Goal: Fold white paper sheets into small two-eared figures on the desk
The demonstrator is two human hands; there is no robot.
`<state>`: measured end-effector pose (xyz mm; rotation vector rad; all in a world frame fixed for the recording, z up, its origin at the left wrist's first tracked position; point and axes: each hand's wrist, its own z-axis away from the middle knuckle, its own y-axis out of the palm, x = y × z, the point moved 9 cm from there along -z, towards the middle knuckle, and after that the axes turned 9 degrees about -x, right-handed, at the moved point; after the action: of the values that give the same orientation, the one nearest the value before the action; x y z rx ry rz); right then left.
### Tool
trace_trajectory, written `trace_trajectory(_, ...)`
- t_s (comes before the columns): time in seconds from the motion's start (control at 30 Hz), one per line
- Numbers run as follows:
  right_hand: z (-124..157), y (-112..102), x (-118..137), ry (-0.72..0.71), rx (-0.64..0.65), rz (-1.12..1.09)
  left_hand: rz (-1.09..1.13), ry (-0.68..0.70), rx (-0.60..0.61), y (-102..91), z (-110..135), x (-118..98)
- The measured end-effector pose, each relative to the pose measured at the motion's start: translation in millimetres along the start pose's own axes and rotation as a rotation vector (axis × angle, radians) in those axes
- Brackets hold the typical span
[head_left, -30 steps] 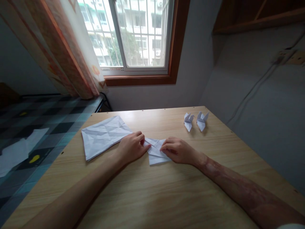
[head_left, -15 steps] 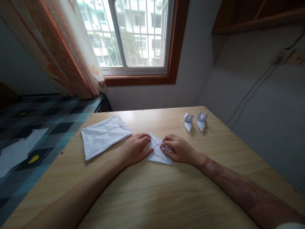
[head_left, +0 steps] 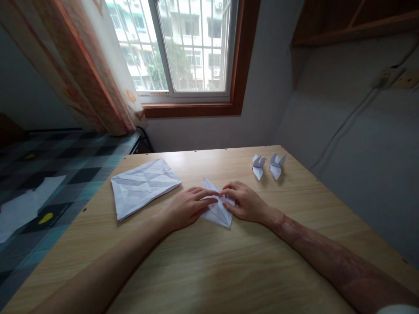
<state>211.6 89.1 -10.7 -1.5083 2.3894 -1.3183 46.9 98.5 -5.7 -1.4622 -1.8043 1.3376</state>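
Note:
A small folded sheet of white paper [head_left: 218,214] lies on the wooden table between my hands, creased and with pointed corners. My left hand [head_left: 191,204] rests on its left side, fingers stretched across to the middle of the sheet. On the right side, my right hand [head_left: 240,199] grips the paper between curled fingers and thumb. The fingertips of both hands nearly meet at the centre, where part of the paper is hidden beneath them. One corner sticks up past my left fingers at the top.
A larger stack of creased white paper [head_left: 145,185] lies to the left. Two folded paper birds [head_left: 258,166] stand at the back right of the table [head_left: 209,270]. Left of the table is a checked bed [head_left: 75,174] with loose white sheets [head_left: 29,205]. A window is ahead.
My left fingers have slid right and straightened across the paper's middle. The paper has turned slightly, and its lower corner has shifted left. My right hand has barely moved.

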Motion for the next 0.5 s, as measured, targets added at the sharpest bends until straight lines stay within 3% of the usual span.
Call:
trace_trajectory(0.13,0,0,0,0.016,0.017,-0.083,0.107,0.044,0.062,-1.5,0,-9)
trace_trajectory(0.5,1,-1,-11,0.133,-0.005,-0.256,-0.076,0.220,-0.092,-6.4,3,-12)
